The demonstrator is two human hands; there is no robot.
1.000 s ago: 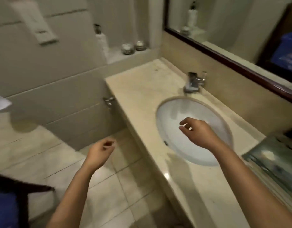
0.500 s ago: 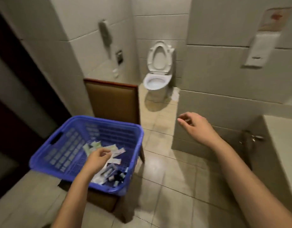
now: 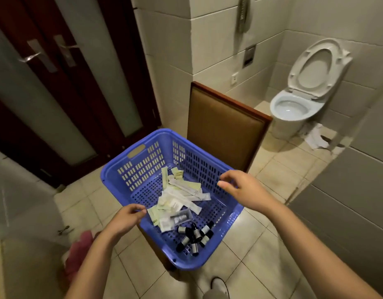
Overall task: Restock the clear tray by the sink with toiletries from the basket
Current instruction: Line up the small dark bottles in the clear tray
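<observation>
A blue plastic basket (image 3: 141, 167), rectangular with slotted walls and a perforated floor, sits upright and open-topped, raised off the tiled floor just in front of a brown padded chair back (image 3: 225, 128). Across the middle of its floor lies a loose, overlapping heap of flat white and pale-yellow sachets (image 3: 177, 199), with one clear wrapped packet (image 3: 181, 217) bearing a dark label at the near edge of the heap. In the near corner a cluster of small dark bottles (image 3: 195, 236) with white labels lies jumbled, most on their sides and touching one another.
</observation>
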